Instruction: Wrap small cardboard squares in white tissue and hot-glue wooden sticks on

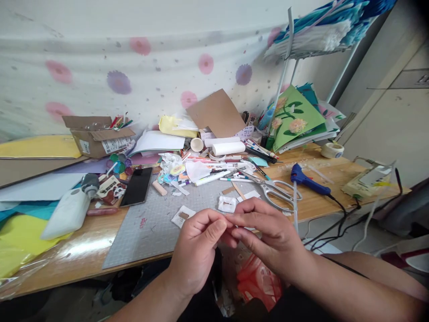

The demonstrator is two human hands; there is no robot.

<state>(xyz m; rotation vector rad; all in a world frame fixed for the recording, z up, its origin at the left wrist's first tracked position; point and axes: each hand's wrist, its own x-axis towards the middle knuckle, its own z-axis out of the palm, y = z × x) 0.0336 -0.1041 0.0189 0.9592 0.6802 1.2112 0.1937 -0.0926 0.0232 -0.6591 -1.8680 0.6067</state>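
The left hand (199,248) and the right hand (273,235) meet at the fingertips by the near edge of the surface (83,250), each grip narrow; I cannot tell what, if anything, they pinch. Anything hidden there is likely tiny and light. Just to the far side, the white piece (222,206) on the grey mat (144,241) probably handles soft and light, best taken by its rim

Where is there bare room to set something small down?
The biggest free patch is the near left of the cutting mat, between the phone and the near edge of the table. A smaller bare strip of wood lies between the white bottle and the mat's left edge. The mat's far side is crowded with pens, crumpled paper and scissors.
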